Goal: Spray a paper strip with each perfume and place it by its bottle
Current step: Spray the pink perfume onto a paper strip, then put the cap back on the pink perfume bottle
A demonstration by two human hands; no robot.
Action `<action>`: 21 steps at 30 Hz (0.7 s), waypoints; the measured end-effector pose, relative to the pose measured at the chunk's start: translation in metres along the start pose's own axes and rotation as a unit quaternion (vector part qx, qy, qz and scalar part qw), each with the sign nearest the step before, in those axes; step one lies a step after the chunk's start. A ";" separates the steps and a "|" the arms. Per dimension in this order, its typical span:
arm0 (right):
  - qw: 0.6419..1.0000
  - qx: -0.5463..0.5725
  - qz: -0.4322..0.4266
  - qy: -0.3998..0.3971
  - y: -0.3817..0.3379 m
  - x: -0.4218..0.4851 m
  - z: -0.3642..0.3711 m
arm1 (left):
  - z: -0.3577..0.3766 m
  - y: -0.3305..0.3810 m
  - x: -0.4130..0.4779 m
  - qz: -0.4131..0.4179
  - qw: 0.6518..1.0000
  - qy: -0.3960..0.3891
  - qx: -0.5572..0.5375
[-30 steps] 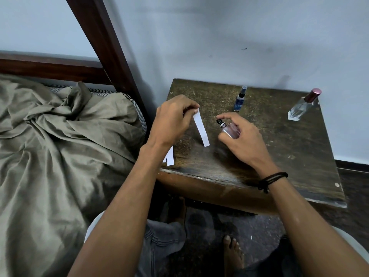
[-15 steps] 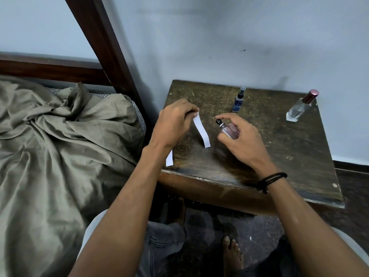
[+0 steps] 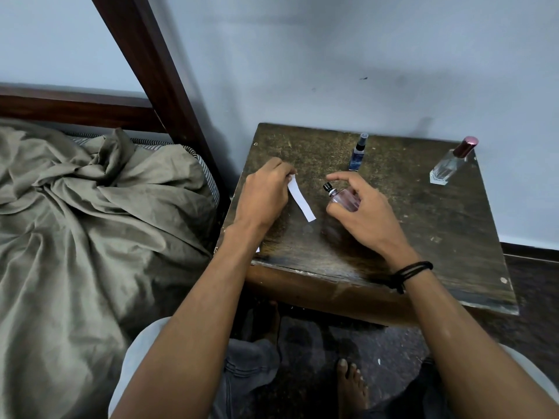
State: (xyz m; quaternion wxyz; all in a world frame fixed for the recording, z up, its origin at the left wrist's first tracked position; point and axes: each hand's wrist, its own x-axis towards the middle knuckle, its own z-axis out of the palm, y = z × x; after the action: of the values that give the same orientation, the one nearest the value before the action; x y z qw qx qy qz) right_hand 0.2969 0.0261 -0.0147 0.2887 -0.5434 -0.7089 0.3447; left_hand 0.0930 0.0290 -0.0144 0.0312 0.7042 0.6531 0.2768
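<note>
**A:** Biggest first: your tabletop point(image 3: 423, 237) has room ahead of both hands. Your left hand point(image 3: 263, 198) has its fingers point(image 3: 286, 173) pinched shut on the top end of the paper strip point(image 3: 301, 201), which hangs down slanted just beside your right fingertips.

**B:** And your right hand point(image 3: 363, 216) is wrapped round the pink perfume bottle point(image 3: 344, 199), thumb and back fingers closed on the body, forefinger lifted clear above the black nozzle point(image 3: 327, 186). Nozzle looks aimed roughly at the strip.

**A:** I'd say keep the strip's free end in line with the nozzle, press straight down with that forefinger, one short burst. Don't crowd it or it'll soak.

**B:** The blue bottle point(image 3: 357, 157) and the clear pink-capped bottle point(image 3: 450, 164) stand beyond your right fingers, well apart. Looks like spare strip point(image 3: 257, 249) peeks out under your left wrist.
</note>
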 end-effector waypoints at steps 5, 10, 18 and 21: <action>1.000 -0.006 -0.001 -0.001 0.000 0.000 0.001 | 0.003 0.007 -0.002 0.028 0.999 -0.005 0.015; 1.000 -0.007 -0.001 -0.005 -0.001 -0.001 0.001 | 0.005 0.009 -0.004 0.042 0.998 -0.013 0.034; 1.000 -0.013 -0.004 -0.006 -0.001 -0.001 0.000 | 0.006 0.012 -0.006 0.054 0.997 -0.003 0.060; 1.000 -0.013 -0.006 -0.008 -0.001 -0.001 0.000 | 0.007 0.009 -0.005 0.068 0.996 0.016 0.061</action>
State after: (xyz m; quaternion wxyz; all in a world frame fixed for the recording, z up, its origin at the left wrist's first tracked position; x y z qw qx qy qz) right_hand 0.2965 0.0247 -0.0139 0.2780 -0.5400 -0.7187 0.3384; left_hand 0.1041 0.0253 -0.0186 -0.0411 0.7427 0.6201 0.2495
